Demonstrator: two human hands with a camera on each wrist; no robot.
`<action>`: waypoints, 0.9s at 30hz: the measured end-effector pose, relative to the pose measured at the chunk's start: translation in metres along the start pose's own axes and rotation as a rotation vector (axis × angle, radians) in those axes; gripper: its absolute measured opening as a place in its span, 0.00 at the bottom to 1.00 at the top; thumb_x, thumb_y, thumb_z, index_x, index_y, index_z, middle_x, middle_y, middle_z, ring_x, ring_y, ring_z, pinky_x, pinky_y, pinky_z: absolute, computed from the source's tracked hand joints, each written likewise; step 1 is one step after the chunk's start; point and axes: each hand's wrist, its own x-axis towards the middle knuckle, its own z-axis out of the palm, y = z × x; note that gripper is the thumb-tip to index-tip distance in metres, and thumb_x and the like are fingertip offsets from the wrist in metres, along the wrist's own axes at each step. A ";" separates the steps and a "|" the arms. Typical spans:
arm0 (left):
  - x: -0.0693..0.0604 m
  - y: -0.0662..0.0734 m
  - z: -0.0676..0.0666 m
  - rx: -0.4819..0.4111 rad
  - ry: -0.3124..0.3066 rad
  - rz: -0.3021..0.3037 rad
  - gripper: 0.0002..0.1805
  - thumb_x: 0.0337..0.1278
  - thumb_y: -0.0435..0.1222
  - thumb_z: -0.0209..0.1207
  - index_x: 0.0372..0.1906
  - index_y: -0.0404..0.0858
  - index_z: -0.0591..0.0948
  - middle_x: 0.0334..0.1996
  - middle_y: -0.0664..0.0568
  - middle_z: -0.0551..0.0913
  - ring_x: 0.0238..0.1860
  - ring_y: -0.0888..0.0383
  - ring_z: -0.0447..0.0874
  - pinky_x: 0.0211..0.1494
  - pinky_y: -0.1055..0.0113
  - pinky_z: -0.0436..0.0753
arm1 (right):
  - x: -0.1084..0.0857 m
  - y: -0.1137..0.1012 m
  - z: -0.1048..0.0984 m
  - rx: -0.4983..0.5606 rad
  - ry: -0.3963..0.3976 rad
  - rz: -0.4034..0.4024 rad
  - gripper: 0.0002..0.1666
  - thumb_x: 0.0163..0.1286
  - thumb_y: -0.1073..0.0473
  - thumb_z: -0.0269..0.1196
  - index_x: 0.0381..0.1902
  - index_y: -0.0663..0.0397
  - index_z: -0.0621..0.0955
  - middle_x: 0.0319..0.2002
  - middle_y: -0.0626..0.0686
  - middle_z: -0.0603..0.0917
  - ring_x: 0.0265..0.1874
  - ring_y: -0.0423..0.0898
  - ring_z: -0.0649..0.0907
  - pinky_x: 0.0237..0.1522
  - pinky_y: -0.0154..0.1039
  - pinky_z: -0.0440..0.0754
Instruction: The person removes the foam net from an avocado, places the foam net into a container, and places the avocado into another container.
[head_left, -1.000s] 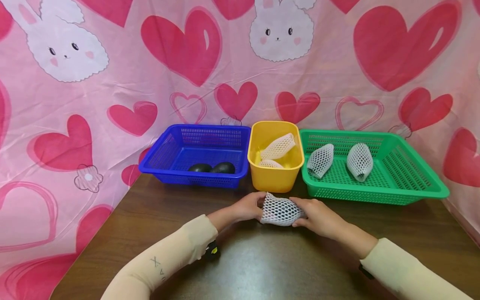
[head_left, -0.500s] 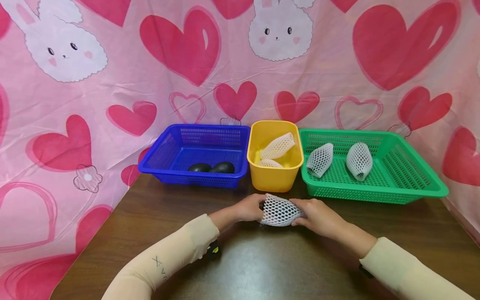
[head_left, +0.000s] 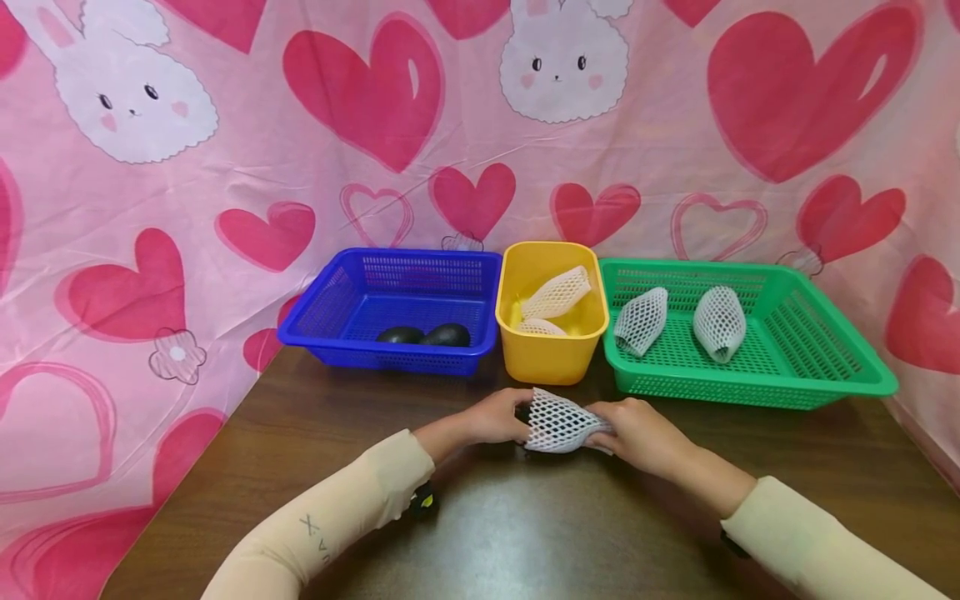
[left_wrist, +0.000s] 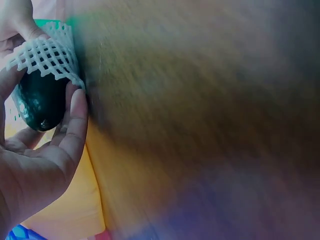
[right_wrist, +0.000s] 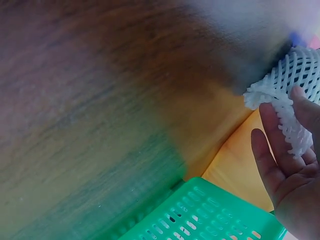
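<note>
A white foam net sleeve point(head_left: 558, 425) is held between both hands above the table, in front of the yellow bin. Inside it is a dark green avocado point(left_wrist: 42, 102), its rounded end bare of the net in the left wrist view. My left hand point(head_left: 493, 417) grips the avocado, with fingers and thumb round it at the net's open edge. At the other end, my right hand point(head_left: 637, 432) pinches the gathered tail of the net between thumb and fingers; this tail point(right_wrist: 282, 102) hangs loose in the right wrist view. Most of the avocado is covered by the net.
Behind the hands stand a blue basket point(head_left: 315, 340) with two dark avocados point(head_left: 447, 335), a yellow bin point(head_left: 551, 358) with foam nets point(head_left: 558, 293) in it, and a green basket point(head_left: 750, 392) with two netted pieces point(head_left: 720, 323). A heart-patterned cloth point(head_left: 480, 108) hangs behind.
The net has slid slightly right, and its right end has grown narrower in my right hand's fingers. My left hand stays nearly in place. The baskets and bin have not moved.
</note>
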 end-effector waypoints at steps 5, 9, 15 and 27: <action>-0.004 -0.002 -0.003 -0.011 -0.001 -0.014 0.37 0.46 0.31 0.68 0.66 0.31 0.70 0.58 0.45 0.77 0.55 0.56 0.73 0.60 0.65 0.70 | -0.001 -0.001 -0.001 -0.008 0.015 -0.008 0.12 0.58 0.59 0.72 0.38 0.55 0.83 0.29 0.42 0.83 0.27 0.36 0.79 0.32 0.37 0.81; -0.006 -0.005 -0.006 -0.020 -0.006 0.012 0.39 0.48 0.34 0.69 0.67 0.30 0.69 0.61 0.42 0.75 0.59 0.53 0.72 0.63 0.63 0.68 | -0.001 -0.002 -0.002 0.000 0.009 -0.005 0.09 0.59 0.59 0.72 0.34 0.51 0.81 0.26 0.39 0.79 0.25 0.36 0.76 0.30 0.35 0.79; -0.009 -0.007 -0.009 -0.027 -0.020 0.040 0.38 0.49 0.38 0.70 0.66 0.32 0.71 0.59 0.43 0.77 0.58 0.54 0.73 0.63 0.65 0.68 | -0.002 -0.001 -0.005 0.005 -0.001 -0.002 0.08 0.60 0.60 0.71 0.33 0.49 0.80 0.25 0.38 0.77 0.24 0.36 0.74 0.28 0.34 0.78; -0.015 -0.007 -0.017 -0.050 -0.020 0.006 0.36 0.49 0.44 0.71 0.65 0.40 0.74 0.54 0.50 0.79 0.52 0.60 0.74 0.60 0.64 0.70 | -0.007 0.004 -0.014 -0.010 -0.014 0.023 0.08 0.60 0.60 0.71 0.34 0.51 0.81 0.26 0.39 0.77 0.24 0.36 0.74 0.28 0.34 0.77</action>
